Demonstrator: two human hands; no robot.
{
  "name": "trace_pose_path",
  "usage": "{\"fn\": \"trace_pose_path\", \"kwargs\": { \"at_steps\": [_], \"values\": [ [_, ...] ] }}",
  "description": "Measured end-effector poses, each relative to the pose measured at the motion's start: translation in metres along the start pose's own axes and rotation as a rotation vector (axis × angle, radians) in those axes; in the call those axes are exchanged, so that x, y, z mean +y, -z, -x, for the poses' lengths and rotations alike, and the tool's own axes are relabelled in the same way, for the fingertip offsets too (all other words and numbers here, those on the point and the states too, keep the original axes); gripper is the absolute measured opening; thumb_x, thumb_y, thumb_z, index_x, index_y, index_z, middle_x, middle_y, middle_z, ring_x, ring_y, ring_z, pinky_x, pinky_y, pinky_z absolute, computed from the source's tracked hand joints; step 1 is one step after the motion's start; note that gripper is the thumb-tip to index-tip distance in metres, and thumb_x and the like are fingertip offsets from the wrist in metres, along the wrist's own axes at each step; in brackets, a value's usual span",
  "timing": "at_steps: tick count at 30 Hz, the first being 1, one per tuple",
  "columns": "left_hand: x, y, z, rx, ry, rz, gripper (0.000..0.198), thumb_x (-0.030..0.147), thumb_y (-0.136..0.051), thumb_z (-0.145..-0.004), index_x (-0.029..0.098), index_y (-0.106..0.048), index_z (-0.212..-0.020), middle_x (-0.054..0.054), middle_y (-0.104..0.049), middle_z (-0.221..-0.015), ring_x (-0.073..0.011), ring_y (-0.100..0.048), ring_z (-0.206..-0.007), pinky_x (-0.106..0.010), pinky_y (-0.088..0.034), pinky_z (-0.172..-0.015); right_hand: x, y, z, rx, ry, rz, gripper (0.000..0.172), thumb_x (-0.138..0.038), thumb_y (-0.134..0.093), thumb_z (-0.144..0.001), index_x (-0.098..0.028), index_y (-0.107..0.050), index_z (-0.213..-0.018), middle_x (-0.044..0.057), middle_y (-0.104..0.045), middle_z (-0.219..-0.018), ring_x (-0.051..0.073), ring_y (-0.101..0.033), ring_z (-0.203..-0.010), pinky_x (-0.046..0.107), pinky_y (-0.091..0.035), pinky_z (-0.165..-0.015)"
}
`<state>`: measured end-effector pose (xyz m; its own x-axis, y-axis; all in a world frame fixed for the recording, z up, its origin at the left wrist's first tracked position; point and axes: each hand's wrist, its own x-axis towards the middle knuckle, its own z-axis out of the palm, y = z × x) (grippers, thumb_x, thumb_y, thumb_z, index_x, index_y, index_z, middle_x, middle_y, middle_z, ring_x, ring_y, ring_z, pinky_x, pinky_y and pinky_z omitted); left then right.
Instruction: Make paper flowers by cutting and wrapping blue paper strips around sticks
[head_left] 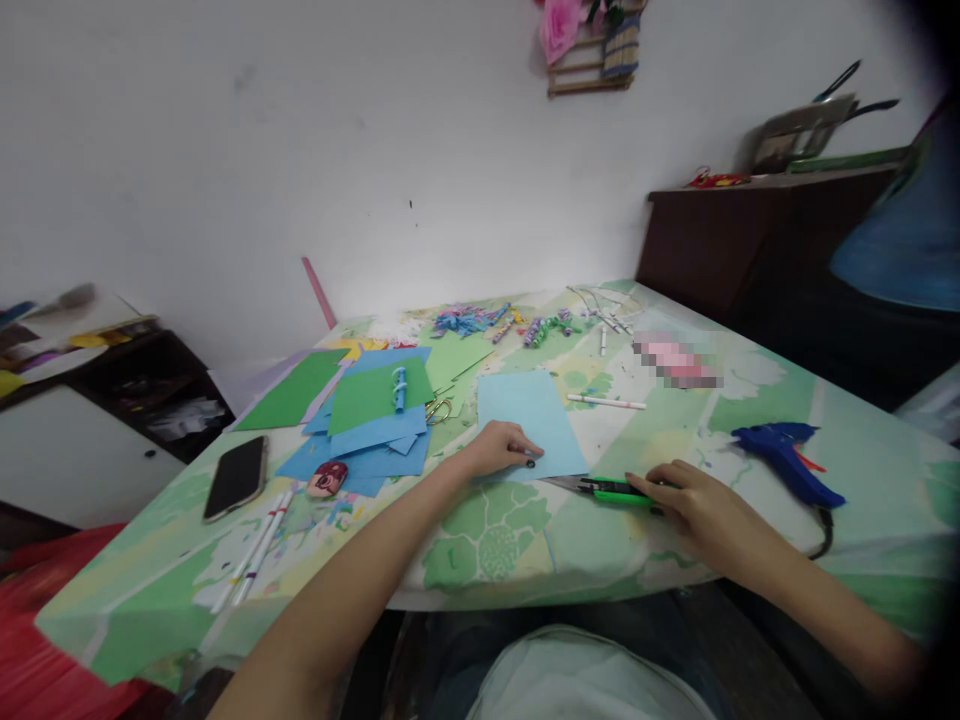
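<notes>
My left hand (501,446) rests on the near edge of a light blue paper sheet (529,416), fingers curled and pinching a small dark object (531,462) that I cannot name. My right hand (694,500) lies on the table with its fingers over the handle of green-handled snips (604,488), whose metal blade points left. Both hands are at the table's near edge, about a hand's width apart.
A blue glue gun (784,458) lies right of my right hand. Green and blue paper sheets (367,410), gold scissors (438,408), a black phone (236,476), white pens (255,550) and rolled paper curls (517,325) cover the patterned table (487,540). A dark cabinet (750,240) stands at back right.
</notes>
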<state>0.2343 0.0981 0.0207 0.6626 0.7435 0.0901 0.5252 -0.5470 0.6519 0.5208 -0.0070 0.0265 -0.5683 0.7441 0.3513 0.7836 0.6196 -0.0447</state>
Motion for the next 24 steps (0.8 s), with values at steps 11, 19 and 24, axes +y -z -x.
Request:
{"fn": "trace_pose_path", "kwargs": {
  "at_steps": [11,19,24],
  "values": [
    [-0.001,0.004,-0.011,-0.03,0.118,-0.07,0.054,0.027,-0.073,-0.058,0.018,-0.06,-0.109,0.001,-0.059,-0.066,-0.0098,-0.05,-0.058,-0.021,-0.037,-0.057,-0.003,-0.004,0.003,-0.035,-0.016,-0.011,0.055,0.003,-0.036,-0.066,-0.016,-0.058,-0.113,0.011,-0.06,-0.089,0.021,-0.055,-0.08,0.032,-0.049,-0.066],
    [-0.001,0.006,-0.012,-0.043,0.141,-0.026,0.057,0.027,-0.074,-0.055,0.019,-0.06,-0.11,0.002,-0.057,-0.067,-0.0104,-0.049,-0.06,-0.021,-0.037,-0.059,-0.01,-0.006,-0.005,-0.075,0.004,-0.004,0.052,0.0,-0.042,-0.067,-0.015,-0.056,-0.114,0.012,-0.058,-0.089,0.021,-0.053,-0.08,0.033,-0.047,-0.066],
    [-0.002,0.006,-0.012,-0.034,0.136,0.002,0.057,0.027,-0.074,-0.056,0.017,-0.06,-0.11,0.002,-0.056,-0.066,-0.0103,-0.049,-0.06,-0.021,-0.036,-0.059,-0.017,-0.009,-0.012,-0.083,0.02,-0.004,0.046,-0.004,-0.044,-0.071,-0.016,-0.055,-0.115,0.012,-0.058,-0.087,0.021,-0.051,-0.078,0.033,-0.046,-0.066]
  ]
}}
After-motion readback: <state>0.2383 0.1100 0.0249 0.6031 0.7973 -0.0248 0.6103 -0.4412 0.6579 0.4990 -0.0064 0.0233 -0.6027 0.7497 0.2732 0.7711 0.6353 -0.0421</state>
